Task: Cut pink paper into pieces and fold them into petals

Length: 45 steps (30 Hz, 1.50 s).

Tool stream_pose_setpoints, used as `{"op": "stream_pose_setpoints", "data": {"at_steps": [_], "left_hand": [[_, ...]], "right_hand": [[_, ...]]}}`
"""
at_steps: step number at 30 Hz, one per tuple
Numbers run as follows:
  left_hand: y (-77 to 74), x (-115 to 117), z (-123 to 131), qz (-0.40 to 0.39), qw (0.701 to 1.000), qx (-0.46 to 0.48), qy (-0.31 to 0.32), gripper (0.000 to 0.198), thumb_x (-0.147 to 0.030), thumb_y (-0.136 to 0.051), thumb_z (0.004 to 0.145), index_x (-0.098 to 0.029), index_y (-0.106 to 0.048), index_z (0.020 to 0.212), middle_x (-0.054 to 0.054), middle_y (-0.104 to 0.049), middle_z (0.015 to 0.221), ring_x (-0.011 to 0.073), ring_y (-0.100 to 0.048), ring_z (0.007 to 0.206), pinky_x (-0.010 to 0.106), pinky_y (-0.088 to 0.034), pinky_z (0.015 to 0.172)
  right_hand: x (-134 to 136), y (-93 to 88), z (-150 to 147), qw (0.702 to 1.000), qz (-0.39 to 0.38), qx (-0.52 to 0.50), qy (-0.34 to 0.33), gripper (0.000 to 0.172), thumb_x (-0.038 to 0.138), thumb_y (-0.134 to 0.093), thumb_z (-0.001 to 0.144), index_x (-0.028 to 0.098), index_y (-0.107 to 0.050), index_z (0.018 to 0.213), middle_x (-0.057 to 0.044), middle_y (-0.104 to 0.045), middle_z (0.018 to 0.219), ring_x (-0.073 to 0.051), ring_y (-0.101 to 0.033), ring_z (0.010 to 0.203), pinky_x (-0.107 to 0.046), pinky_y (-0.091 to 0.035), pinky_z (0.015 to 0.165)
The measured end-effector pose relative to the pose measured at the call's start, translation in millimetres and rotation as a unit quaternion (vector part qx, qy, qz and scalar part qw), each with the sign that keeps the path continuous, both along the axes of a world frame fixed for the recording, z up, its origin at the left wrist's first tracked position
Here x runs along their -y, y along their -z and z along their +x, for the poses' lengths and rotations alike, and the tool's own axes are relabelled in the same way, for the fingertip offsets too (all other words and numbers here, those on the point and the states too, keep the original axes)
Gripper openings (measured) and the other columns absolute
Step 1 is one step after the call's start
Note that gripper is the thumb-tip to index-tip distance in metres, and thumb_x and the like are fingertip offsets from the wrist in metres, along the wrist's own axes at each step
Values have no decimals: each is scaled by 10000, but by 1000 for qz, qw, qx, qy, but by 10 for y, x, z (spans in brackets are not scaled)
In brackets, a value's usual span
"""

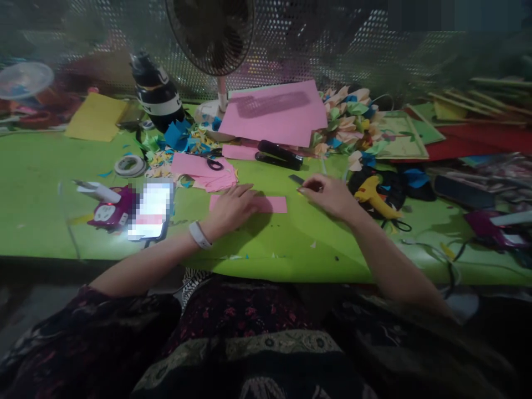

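A narrow strip of pink paper [272,204] lies lengthwise on the green tabletop. My left hand [235,208] rests flat across it, fingers stretched to the right, covering its middle. To the right of the strip, my right hand [328,195] is closed in a pinch just above the table. What its fingertips hold is hidden or too small to name. A short flat dark grey piece [296,179] shows just beyond those fingers; whether they touch it, I cannot tell. Beyond both hands lies a black stapler [279,155].
Pink sheets [274,113] lean near a fan [211,33]. Cut pink pieces [203,170], scissors [215,164] and a tape roll [130,165] lie left. A lit phone [152,210] stands beside my left forearm. A yellow glue gun [378,198] lies by my right wrist, with cables nearby.
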<state>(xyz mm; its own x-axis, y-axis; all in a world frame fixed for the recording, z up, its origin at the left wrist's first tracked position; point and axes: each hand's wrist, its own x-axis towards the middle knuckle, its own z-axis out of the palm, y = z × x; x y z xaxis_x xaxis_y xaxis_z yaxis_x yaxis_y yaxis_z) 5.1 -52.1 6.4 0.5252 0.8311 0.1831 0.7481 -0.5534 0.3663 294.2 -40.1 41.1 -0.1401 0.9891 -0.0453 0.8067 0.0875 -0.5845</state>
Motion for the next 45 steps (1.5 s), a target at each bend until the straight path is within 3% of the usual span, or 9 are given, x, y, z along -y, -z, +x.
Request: {"op": "stream_pose_setpoints", "data": {"at_steps": [2,4,9,16,36,39,42,45], "left_hand": [[140,-44,22,11,1000,7,25,421,-326,-628,1002,-154,-596,1385,179,-562,1532,324,-507,1436,521,-361,1223],[226,-82,16,11,999,13,36,445,-356,-630,1004,-172,-573,1406,161,-571,1521,322,-503,1432,536,-355,1229],[266,-137,6,-10,999,36,25,325,-350,-687,965,-159,-645,1225,153,-668,1294,320,-601,1240,512,-484,1090],[302,-194,-12,-49,993,104,30,167,-283,-739,919,-187,-630,1002,131,-666,1228,294,-611,1183,492,-534,999],[334,-166,-29,-18,994,101,40,271,-342,-744,935,-196,-658,1146,130,-688,1238,300,-630,1185,533,-537,1035],[299,-120,-3,-13,996,59,59,306,-302,-622,1008,-214,-651,1300,136,-630,1434,318,-557,1363,575,-445,1150],[280,-66,42,-29,993,7,111,414,-272,-483,1068,-239,-560,1473,102,-509,1605,283,-402,1532,554,-287,1270],[272,-25,65,-48,986,-29,155,517,-412,-501,1071,-246,-464,1559,100,-426,1666,265,-334,1575,507,-206,1306]], "right_hand": [[38,86,268,992,63,106,14,298,472,-709,909,198,-708,1027,-161,-732,1106,-353,-673,1074,-514,-538,925],[65,210,446,983,74,167,1,337,454,-694,918,182,-708,1116,-186,-712,1152,-393,-640,1152,-539,-510,968],[76,410,543,982,83,167,-24,310,362,-617,972,171,-719,1195,-175,-705,1141,-366,-629,1153,-500,-488,992],[197,402,651,985,106,105,-82,300,364,-616,979,225,-737,1215,-136,-722,1132,-343,-638,1122,-515,-495,988],[313,292,668,982,72,91,-146,315,365,-577,1002,212,-744,1222,-144,-709,1094,-324,-647,1065,-470,-512,943],[320,274,585,980,71,79,-171,326,362,-564,1011,218,-742,1242,-141,-696,1085,-314,-640,1056,-462,-511,942],[313,289,507,976,73,79,-190,343,361,-539,1024,224,-739,1267,-140,-683,1081,-301,-632,1032,-458,-517,931],[290,330,471,972,79,84,-203,358,377,-540,1027,236,-732,1295,-136,-675,1089,-298,-624,1033,-464,-520,938]]}}
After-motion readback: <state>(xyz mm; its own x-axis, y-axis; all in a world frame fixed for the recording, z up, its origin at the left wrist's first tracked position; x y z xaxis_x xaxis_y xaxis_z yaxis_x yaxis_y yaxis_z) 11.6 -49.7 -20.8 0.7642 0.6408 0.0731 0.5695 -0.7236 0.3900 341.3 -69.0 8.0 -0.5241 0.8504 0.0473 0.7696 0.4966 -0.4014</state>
